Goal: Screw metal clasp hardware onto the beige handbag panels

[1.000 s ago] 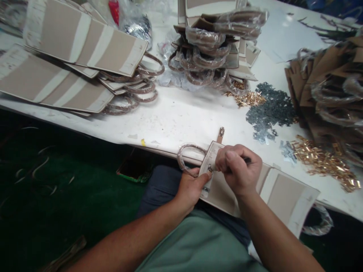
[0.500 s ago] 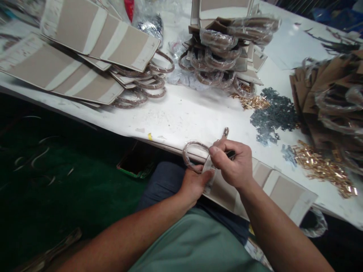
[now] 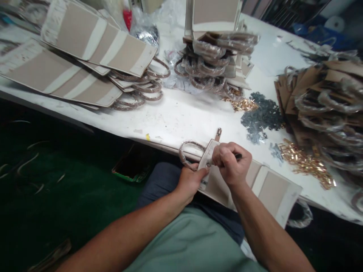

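A beige bag panel (image 3: 272, 189) with white strips lies across my lap and the table edge. A brown loop handle (image 3: 183, 151), wrapped in clear plastic, stands out from its left end. My left hand (image 3: 191, 183) grips that end of the panel near the handle, thumb on top. My right hand (image 3: 232, 162) is closed in a fist over the same end, around a dark-handled tool (image 3: 239, 155). Most of the tool is hidden by the fingers. A narrow strap with a metal end (image 3: 218, 133) sticks out beyond the panel. At the panel's far right end hangs another wrapped handle (image 3: 302, 215).
Finished-looking panels (image 3: 82, 34) with handles are stacked at the left of the white table (image 3: 159, 121). More wrapped handles (image 3: 212, 66) are piled at the back. Dark metal plates (image 3: 262, 115), gold clips (image 3: 306, 162) and brown panels (image 3: 300, 90) lie to the right.
My right fist has turned and shifted slightly, uncovering more of the panel's white end. My left hand keeps its grip. The whole view has swung a little to the right.
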